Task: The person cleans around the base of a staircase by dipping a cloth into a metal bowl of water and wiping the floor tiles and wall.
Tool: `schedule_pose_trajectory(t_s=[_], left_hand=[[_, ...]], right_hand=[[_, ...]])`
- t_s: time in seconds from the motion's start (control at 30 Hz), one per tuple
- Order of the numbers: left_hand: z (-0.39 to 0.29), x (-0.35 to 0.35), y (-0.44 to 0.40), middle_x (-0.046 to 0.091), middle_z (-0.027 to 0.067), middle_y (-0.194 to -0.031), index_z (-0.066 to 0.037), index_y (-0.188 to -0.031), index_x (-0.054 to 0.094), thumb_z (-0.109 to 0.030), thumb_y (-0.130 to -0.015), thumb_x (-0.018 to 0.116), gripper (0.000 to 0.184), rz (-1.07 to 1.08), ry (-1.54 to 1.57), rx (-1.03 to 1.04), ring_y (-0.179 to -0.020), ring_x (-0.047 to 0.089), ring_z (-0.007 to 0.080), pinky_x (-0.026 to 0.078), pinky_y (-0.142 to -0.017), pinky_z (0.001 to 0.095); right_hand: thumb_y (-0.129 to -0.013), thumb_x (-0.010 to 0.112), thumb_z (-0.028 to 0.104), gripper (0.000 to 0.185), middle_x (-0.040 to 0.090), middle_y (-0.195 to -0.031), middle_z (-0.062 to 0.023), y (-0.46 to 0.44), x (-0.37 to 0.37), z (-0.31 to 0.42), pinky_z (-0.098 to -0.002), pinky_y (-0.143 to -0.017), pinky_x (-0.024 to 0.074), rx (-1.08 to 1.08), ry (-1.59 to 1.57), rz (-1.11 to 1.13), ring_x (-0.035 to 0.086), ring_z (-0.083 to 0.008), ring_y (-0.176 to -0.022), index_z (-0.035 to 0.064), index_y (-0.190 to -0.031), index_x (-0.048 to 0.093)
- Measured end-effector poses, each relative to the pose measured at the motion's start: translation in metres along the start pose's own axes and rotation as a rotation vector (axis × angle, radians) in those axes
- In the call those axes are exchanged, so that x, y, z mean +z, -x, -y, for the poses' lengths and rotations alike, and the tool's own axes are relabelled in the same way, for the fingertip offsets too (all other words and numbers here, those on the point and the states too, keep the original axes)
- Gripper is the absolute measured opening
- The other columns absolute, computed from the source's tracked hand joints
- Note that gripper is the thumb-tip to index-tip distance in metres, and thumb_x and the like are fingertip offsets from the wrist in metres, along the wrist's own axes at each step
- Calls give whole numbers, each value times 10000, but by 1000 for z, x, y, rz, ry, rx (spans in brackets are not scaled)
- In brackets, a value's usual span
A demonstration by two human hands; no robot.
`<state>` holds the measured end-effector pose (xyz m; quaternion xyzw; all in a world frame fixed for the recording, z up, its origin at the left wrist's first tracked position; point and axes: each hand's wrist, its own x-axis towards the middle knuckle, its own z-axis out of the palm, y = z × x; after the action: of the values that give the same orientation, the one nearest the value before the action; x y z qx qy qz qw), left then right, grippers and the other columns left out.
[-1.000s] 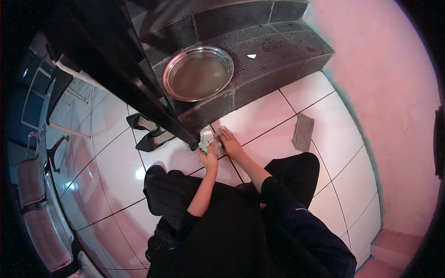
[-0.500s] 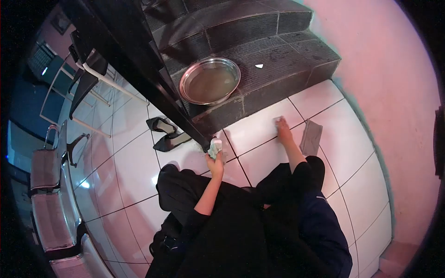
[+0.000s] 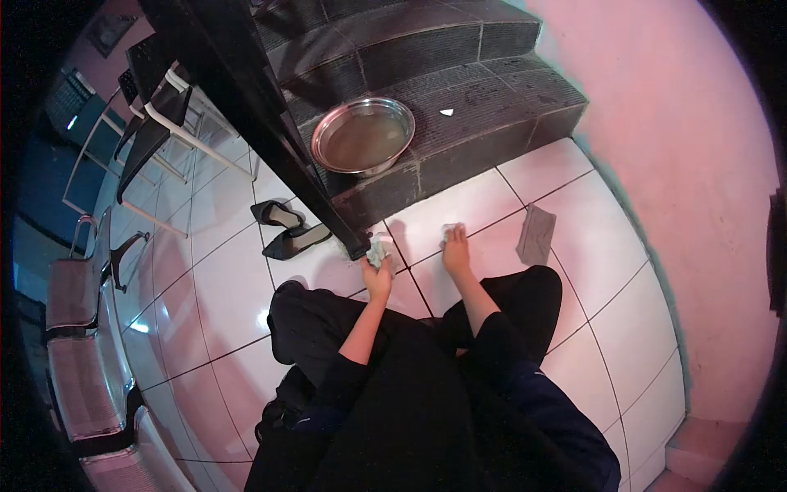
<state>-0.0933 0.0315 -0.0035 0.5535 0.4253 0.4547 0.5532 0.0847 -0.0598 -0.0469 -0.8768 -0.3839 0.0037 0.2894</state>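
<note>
My left hand (image 3: 377,279) is closed on a crumpled pale green cloth (image 3: 379,250), right beside the foot of the black post (image 3: 328,217). My right hand (image 3: 456,250) is low over the white floor tiles, fingers bent down around a small whitish thing that shows only in part at the fingertips. To the right of that hand a folded grey cloth (image 3: 537,235) lies on the floor. Up on the lowest dark step stands a round metal basin (image 3: 363,170) with murky water in it. A small white piece (image 3: 447,112) lies on the step beside the basin.
A pair of black shoes (image 3: 287,232) rests left of the post. Metal bench seats (image 3: 86,369) line the left side, with chairs (image 3: 164,123) farther back. Dark tiled stairs (image 3: 500,102) rise ahead, and a pink wall (image 3: 648,164) borders the right.
My right hand has moved left across the tiles, away from the grey cloth and closer to my left hand. My left hand stays at the post with the pale green cloth. The view has shifted slightly.
</note>
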Motion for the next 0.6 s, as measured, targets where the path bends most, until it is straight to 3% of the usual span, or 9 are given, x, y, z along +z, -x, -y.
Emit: schedule_pose_trajectory(t_s=[0.1,0.17,0.27,0.4,0.47,0.5,0.57,0.6], left_hand=[[0,-3,-1,587,104,-896,7,-1076,445,-112,-733,660,422,-23,41,-41,-677,566,151,459,-564,272],[1,-5,-4,579,142,-978,61,-1081,449,-157,-731,675,470,2,-15,-23,-865,559,201,443,-759,298],[-18,-2,2,580,146,-977,63,-1074,455,-157,-734,670,459,-33,100,-170,-865,560,203,441,-761,303],[-24,-1,1,580,150,-977,63,-1066,459,-177,-730,670,464,-27,83,-172,-857,564,205,442,-751,304],[-4,-3,-7,581,147,-959,61,-1061,459,-203,-719,676,483,-120,-71,-8,-832,567,212,442,-742,308],[-9,-4,-8,581,147,-959,61,-1061,459,-203,-719,676,483,-121,-68,-9,-832,567,212,442,-742,308],[-25,-6,-3,578,146,-929,66,-1063,452,-225,-709,680,512,-148,71,-112,-811,563,222,442,-728,315],[-21,-7,-4,578,146,-929,66,-1063,452,-225,-709,680,512,-156,73,-119,-811,563,222,442,-728,315]], right_hand=[[-817,429,67,385,298,-1344,-282,14,14,21,-422,-1058,239,-49,47,38,271,-403,-1267,-28,-1190,440],[-825,435,86,377,312,-1337,-277,23,22,28,-419,-1046,267,-90,145,20,286,-394,-1262,-30,-1184,443],[-815,414,61,367,381,-1300,-248,38,31,48,-408,-937,404,-76,210,19,369,-380,-1215,-31,-1167,462],[-798,464,78,375,419,-1249,-272,63,14,86,-414,-943,393,-162,317,122,411,-385,-1177,-34,-1156,465],[-804,472,81,359,528,-1124,-228,61,-31,113,-432,-857,446,-79,-212,419,523,-348,-1054,-29,-1146,477],[-804,472,81,359,528,-1124,-228,52,-21,103,-432,-857,446,-80,-208,420,523,-348,-1054,-29,-1146,477],[-835,406,71,331,587,-1004,-155,27,5,64,-427,-797,470,352,-525,436,584,-303,-938,-14,-1145,486],[-853,389,120,332,558,-1064,-163,18,-7,59,-428,-795,469,507,-1050,458,572,-307,-946,-2,-1150,473]])
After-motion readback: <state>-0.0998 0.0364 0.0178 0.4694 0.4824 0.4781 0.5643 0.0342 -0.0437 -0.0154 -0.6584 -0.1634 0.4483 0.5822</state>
